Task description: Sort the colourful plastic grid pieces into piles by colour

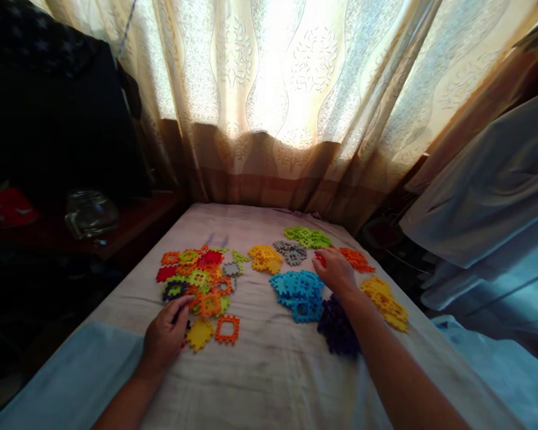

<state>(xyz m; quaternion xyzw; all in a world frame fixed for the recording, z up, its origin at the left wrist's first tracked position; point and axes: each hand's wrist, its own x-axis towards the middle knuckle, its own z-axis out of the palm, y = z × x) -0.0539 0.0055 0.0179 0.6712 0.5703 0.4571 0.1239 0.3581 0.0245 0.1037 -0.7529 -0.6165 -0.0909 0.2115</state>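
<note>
Near the mixed pile of colored interlocking tiles, my left hand (165, 334) has its fingers curled at an orange tile (210, 304); what it holds, if anything, is hidden. My right hand (336, 272) reaches over the far right part of the table, its fingers closed around a red piece (320, 259). Around it lie piles of one color each: blue tiles (299, 292), gray tiles (291, 251), lime green tiles (308, 236), orange tiles (357, 260) and dark purple tiles (338, 328), the last partly under my right forearm.
Yellow tiles (385, 303) lie at the right edge, and darker yellow tiles (266, 258) near the middle. The piles rest on a pale sheet (260, 370). A glass bowl (91, 214) stands on a dark shelf at left. Curtains (269, 107) hang behind.
</note>
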